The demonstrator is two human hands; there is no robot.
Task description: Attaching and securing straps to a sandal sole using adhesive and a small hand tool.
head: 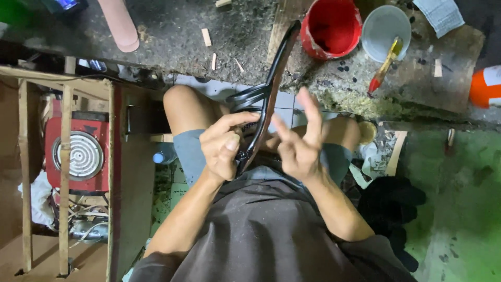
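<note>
Left hand (225, 146) pinches the black sandal (271, 89) low; right hand (300, 143), fingers splayed, holds nothing, so the long top could wobble loose.

Head camera (worn) — looks straight down, close over lap.

An orange container (485, 86) with a white label stands at the right edge
</note>
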